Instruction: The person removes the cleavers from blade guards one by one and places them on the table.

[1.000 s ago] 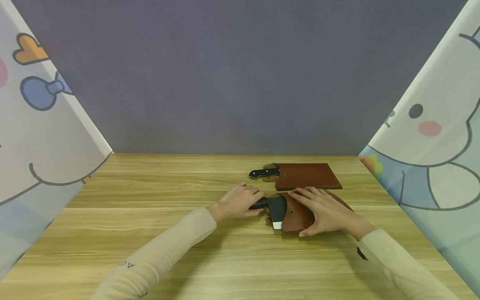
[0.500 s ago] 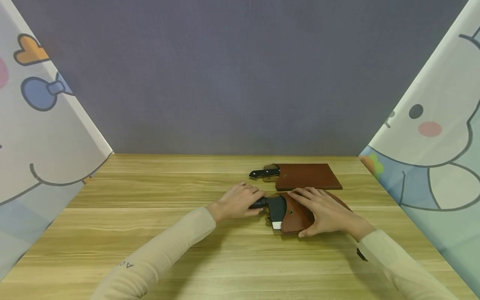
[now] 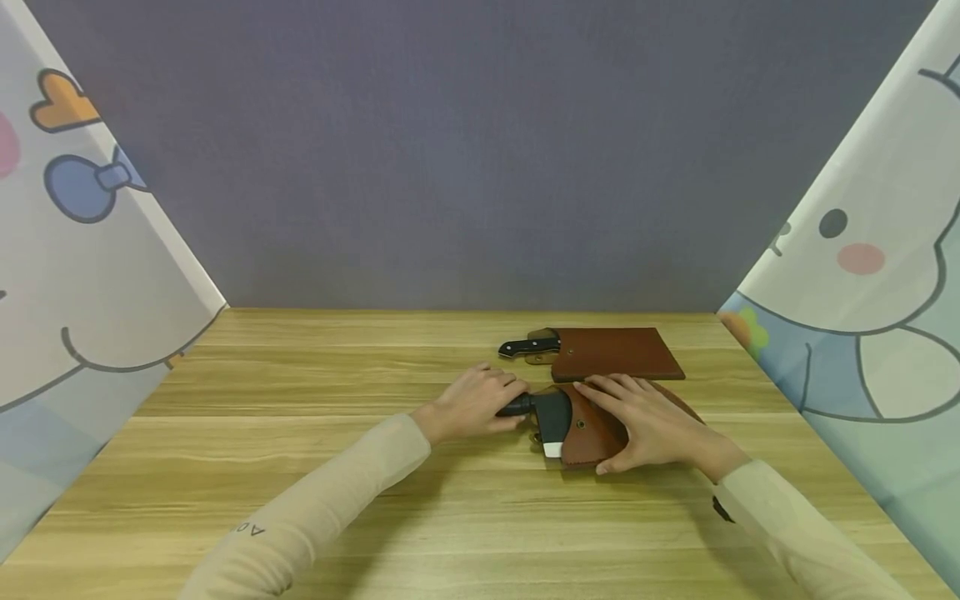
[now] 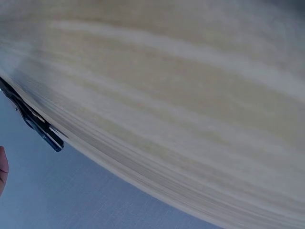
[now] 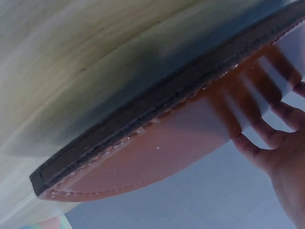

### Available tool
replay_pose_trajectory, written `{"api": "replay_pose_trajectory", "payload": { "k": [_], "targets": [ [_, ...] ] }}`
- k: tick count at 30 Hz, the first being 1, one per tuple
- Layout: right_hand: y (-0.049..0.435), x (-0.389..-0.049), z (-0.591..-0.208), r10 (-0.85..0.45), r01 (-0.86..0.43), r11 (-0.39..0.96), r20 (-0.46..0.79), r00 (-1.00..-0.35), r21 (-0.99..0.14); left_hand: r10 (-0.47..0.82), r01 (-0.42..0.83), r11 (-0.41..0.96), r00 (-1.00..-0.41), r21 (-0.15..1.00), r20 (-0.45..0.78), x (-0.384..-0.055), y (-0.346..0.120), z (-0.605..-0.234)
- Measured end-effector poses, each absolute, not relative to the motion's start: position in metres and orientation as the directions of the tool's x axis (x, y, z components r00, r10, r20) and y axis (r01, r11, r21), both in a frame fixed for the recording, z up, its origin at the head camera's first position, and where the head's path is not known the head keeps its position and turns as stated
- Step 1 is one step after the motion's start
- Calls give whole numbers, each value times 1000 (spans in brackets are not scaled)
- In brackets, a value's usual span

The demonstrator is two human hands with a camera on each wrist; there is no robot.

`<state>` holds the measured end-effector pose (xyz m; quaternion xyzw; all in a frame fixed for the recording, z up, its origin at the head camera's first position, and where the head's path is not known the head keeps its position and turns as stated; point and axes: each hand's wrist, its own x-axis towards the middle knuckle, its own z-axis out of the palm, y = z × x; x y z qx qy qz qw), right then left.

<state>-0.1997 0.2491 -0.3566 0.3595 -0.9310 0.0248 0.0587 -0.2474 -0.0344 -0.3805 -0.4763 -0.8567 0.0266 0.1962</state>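
My left hand (image 3: 476,404) grips the black handle (image 3: 516,406) of a broad cleaver (image 3: 553,415) lying on the table, its handle pointing left. Most of the blade is inside a brown leather sheath (image 3: 588,437) with a brass snap; a dark strip of blade and a pale edge show at the mouth. My right hand (image 3: 648,421) rests spread over the sheath, thumb near its front edge. In the right wrist view, fingertips (image 5: 243,140) press on the glossy leather of the sheath (image 5: 162,148), whose thick stitched edge faces the camera.
Behind lies a second sheathed knife: a riveted black handle (image 3: 527,346) sticks out of a rectangular brown sheath (image 3: 618,352). The wooden table (image 3: 315,367) meets a grey back panel (image 3: 465,167); cartoon-print panels (image 3: 847,333) flank it. A blurred dark object (image 4: 35,119) shows in the left wrist view.
Both hands, the cleaver and its sheath have shifted very slightly left together. The hold is the same, and the second sheathed knife has stayed put.
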Motion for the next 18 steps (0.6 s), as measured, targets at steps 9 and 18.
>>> {"api": "replay_pose_trajectory", "payload": {
  "k": [9,18],
  "targets": [
    [250,-200,-358,-670,-677,736,130,-731,-5,831,802,540,-459,-255,315,-247,-36,-380],
    [254,-200,-359,-660,-666,746,124,-741,-8,828,808,542,-467,-229,311,-247,-42,-379]
  ]
}}
